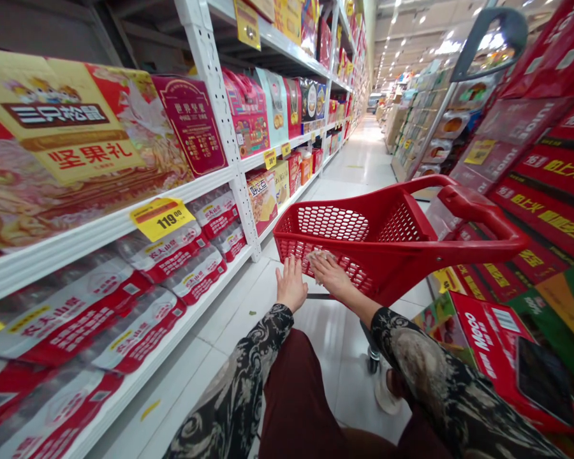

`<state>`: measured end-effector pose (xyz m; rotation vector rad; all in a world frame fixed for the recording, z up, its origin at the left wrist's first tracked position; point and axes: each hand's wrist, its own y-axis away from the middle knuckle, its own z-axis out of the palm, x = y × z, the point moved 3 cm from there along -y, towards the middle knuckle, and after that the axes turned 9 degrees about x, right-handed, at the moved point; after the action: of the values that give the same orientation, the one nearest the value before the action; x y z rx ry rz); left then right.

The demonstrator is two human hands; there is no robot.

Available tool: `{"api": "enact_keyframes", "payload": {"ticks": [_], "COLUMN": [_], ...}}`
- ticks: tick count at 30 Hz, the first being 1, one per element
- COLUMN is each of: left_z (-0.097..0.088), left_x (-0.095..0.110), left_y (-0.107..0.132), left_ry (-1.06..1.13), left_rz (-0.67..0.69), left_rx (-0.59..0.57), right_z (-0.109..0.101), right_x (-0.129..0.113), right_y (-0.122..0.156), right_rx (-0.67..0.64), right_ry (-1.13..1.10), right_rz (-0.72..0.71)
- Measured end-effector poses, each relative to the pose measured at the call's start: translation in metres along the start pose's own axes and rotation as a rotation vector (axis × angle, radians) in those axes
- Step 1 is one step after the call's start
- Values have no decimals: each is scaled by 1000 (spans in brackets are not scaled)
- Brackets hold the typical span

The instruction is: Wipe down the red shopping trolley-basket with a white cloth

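Red basket point(387, 220) stands on the aisle floor point(349, 172) beside the shelf point(124, 220). Its long axis slants up from the mesh end at left to the handle point(478, 213) at right. Left hand point(291, 284): grip released, palm flat near the lower mesh edge. Right hand point(333, 275): grip grasping a crumpled cloth point(318, 257) against the mesh.

Both arms in long sleeves, same fabric: black base with a busy beige and grey print of swirls and leaf-like shapes, thin cloth, slight sheen. Left sleeve point(249, 376) ends in a plain hem right at the wrist. Right sleeve point(440, 382) stops a bit short of the wrist, and its print is larger and paler toward the elbow. Left hand point(291, 287) and right hand point(332, 275) are bare. Lower garment point(296, 395): dark maroon, plain, smooth weave. Trousers or skirt, can't tell.
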<state>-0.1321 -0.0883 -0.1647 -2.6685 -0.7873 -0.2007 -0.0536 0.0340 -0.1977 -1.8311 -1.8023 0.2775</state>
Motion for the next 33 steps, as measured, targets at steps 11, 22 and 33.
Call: {"api": "enact_keyframes", "payload": {"ticks": [11, 22, 33], "left_z": [-14, -7, -9], "left_x": [-33, -49, -60], "left_y": [-18, -6, -5], "left_ry": [-19, -69, -72], "left_rz": [-73, -43, -91], "left_rx": [18, -3, -4], "right_z": [-20, 37, 18], "right_x": [-8, -28, -17], "right_y": [-86, -45, -118], "right_rx": [218, -100, 88], "right_ry": [-20, -24, -38], "right_rz": [-12, -97, -80]}}
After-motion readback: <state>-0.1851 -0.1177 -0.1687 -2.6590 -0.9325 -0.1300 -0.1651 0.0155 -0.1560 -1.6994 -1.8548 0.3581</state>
